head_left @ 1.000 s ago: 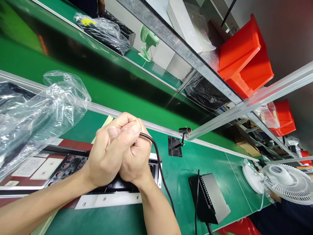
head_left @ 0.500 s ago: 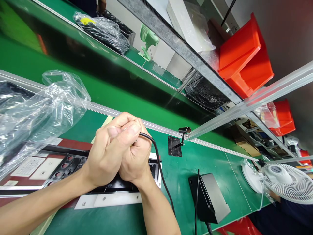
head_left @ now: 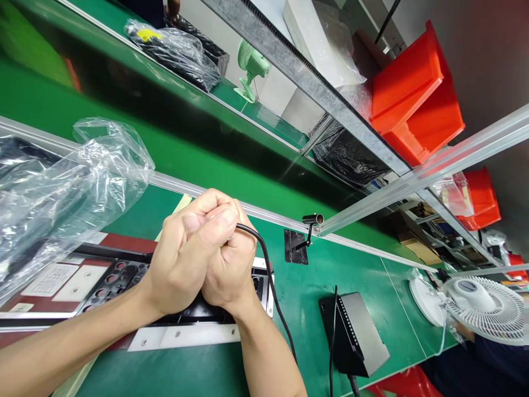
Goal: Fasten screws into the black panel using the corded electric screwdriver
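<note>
My left hand [head_left: 184,253] and my right hand [head_left: 229,267] are closed tightly together, fingers wrapped over one another. From the top of the clasp comes a black cable [head_left: 266,255], which loops over and runs down beside my right wrist. Whatever the cable leads to inside my fists is hidden. Beneath them lies a long black frame-like part [head_left: 196,315] with holes and cut-outs, seated in a fixture with white strips [head_left: 190,336] and dark red plates [head_left: 124,242]. My hands cover its middle.
Clear plastic wrap [head_left: 111,165] lies at the left. On the green bench [head_left: 297,309] to the right stand a black box-shaped device [head_left: 355,333], a small bracket with a tube [head_left: 312,219] and a white fan [head_left: 479,303]. A metal post [head_left: 433,165] and red bins [head_left: 417,94] are above.
Both hands keep the same clasp over the black part, and the cable holds its loop. Only a very slight shift of the whole view shows.
</note>
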Action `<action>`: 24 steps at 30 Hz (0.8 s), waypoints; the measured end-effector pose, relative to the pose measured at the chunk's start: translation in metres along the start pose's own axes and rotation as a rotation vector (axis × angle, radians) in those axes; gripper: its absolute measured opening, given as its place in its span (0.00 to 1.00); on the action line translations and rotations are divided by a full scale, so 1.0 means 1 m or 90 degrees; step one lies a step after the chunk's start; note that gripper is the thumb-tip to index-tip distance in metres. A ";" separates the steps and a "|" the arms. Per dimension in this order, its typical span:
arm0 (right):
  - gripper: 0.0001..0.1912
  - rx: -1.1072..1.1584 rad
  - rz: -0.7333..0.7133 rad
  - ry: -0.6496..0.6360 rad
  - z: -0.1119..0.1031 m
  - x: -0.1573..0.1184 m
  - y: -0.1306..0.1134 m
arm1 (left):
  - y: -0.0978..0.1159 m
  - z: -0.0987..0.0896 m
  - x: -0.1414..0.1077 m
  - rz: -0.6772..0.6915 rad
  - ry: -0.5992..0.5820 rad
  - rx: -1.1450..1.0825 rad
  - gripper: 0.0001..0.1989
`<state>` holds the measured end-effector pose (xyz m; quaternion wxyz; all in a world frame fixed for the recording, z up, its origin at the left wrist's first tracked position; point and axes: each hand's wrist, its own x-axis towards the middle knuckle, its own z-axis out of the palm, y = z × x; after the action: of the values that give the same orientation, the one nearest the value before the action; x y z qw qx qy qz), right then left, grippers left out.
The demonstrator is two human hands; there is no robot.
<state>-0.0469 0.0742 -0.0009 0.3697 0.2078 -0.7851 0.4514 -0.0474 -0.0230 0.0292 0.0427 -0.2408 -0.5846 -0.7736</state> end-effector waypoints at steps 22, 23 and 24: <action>0.14 0.031 0.005 0.023 0.001 0.003 -0.008 | 0.003 0.000 0.001 0.011 0.003 0.020 0.19; 0.14 0.029 0.008 0.018 0.000 0.003 -0.008 | 0.003 0.000 0.001 0.014 0.001 0.019 0.19; 0.15 0.027 0.007 0.015 0.000 0.003 -0.009 | 0.003 0.000 0.001 0.017 -0.002 0.018 0.19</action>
<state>-0.0429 0.0696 0.0065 0.3721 0.2058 -0.7722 0.4721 -0.0473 -0.0241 0.0323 0.0552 -0.2491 -0.5922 -0.7643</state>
